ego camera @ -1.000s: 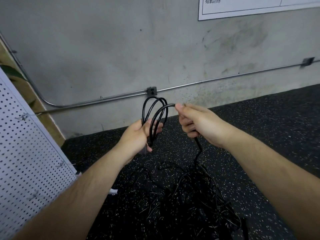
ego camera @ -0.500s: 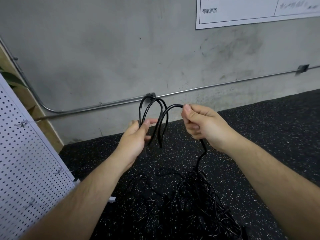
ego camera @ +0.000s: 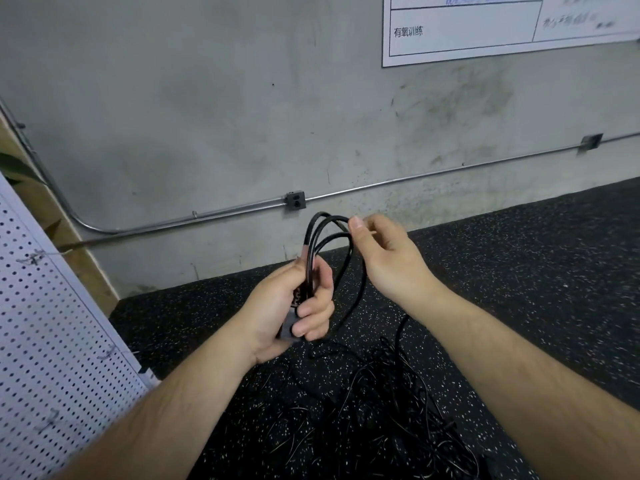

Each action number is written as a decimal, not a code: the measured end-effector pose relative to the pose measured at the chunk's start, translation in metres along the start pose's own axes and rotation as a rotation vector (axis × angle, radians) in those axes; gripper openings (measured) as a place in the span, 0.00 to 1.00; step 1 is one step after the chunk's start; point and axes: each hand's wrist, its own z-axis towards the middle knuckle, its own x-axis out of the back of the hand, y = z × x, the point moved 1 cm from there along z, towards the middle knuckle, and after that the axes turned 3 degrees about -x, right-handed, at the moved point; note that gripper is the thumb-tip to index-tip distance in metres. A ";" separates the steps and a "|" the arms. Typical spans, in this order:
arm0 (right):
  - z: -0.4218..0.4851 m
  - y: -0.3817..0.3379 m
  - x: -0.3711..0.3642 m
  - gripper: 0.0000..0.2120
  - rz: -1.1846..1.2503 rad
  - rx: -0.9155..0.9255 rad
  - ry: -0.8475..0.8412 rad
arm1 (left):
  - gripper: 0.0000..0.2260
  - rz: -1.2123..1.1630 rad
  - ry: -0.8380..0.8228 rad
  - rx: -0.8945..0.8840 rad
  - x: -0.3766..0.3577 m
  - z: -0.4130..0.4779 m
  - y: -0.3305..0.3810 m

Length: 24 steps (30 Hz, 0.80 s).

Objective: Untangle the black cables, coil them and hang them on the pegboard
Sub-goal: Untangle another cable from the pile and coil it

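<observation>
My left hand, in the middle of the frame, has its fingers curled tightly around the few loops of the coil. My right hand pinches the top of the newest loop between thumb and fingers. The free length of this cable runs down into the tangled pile on the floor, lower middle. If I pull more now, I think it can catch there and drag a knot up, or loops can slip from my grip. The pegboard stands at the left edge.

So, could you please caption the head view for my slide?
Left hand grips black cable loops while right hand pinches their top, above the tangled pile.
</observation>
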 end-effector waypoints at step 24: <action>0.011 0.010 0.033 0.20 0.607 -0.384 -0.468 | 0.12 0.702 0.112 0.010 0.026 0.008 -0.021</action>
